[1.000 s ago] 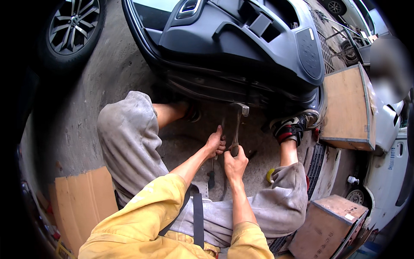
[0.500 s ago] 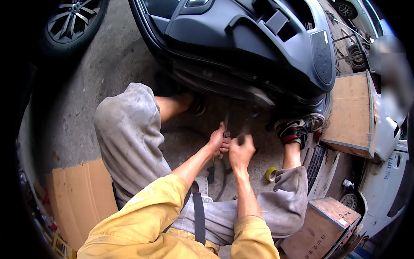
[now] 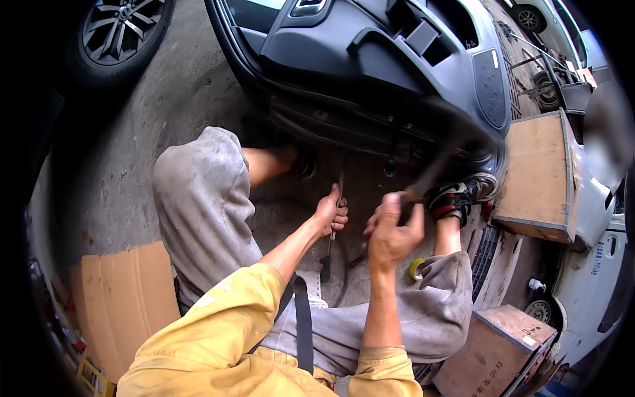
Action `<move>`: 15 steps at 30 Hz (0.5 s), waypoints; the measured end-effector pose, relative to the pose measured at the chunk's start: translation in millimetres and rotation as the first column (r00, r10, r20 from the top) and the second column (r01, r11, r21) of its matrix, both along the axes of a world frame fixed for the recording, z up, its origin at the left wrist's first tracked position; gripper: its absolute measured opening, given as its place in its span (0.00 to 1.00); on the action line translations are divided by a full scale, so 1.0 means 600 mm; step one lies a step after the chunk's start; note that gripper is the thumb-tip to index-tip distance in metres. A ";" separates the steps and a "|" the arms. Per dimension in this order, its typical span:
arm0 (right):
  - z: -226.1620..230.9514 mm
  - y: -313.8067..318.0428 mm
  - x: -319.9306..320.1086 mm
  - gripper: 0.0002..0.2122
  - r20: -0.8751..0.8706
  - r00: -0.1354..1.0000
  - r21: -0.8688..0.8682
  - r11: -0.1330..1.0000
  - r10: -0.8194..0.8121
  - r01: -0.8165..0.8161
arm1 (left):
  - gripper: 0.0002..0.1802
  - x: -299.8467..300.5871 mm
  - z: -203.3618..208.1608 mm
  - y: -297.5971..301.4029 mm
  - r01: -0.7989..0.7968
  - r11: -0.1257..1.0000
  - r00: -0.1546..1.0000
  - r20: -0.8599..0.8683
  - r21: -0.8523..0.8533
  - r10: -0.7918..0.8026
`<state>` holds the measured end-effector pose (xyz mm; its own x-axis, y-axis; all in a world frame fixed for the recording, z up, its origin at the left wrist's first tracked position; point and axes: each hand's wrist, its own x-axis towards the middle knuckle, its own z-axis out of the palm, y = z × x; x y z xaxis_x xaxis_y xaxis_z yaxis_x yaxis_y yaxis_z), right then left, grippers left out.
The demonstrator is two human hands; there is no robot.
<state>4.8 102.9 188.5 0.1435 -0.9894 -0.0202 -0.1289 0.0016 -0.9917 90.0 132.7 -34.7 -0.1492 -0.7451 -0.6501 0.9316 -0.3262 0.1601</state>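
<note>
My left hand [image 3: 329,212], at the middle of the view, is closed around a slim metal rod [image 3: 341,182] pointing up toward the car door's lower edge. To its right, my right hand [image 3: 395,233] grips the handle of a hammer [image 3: 433,175]; its shaft and head are smeared by motion, and the head is near the door's lower right corner. Above both hands is a car door [image 3: 370,73] with a dark inner panel. Below my left hand is a dark tool handle [image 3: 325,268] near the floor; whether it joins the rod, I cannot tell.
A yellow tape roll [image 3: 415,268] lies by my right leg. Wooden boxes [image 3: 534,175] stand to the right, cardboard [image 3: 132,288] lies to the left. A car wheel [image 3: 122,33] is at the upper left. My shoes [image 3: 453,202] flank the work spot.
My right hand has swung away from my left hand, right and slightly down, with the hammer now raised toward the right. My left hand stays nearly in place on the rod.
</note>
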 end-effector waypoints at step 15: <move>-0.095 0.010 -0.009 0.12 -0.338 0.934 0.082 0.992 0.119 -0.097 | 0.34 -0.006 0.007 -0.015 -0.006 0.999 0.995 0.098 0.053 0.001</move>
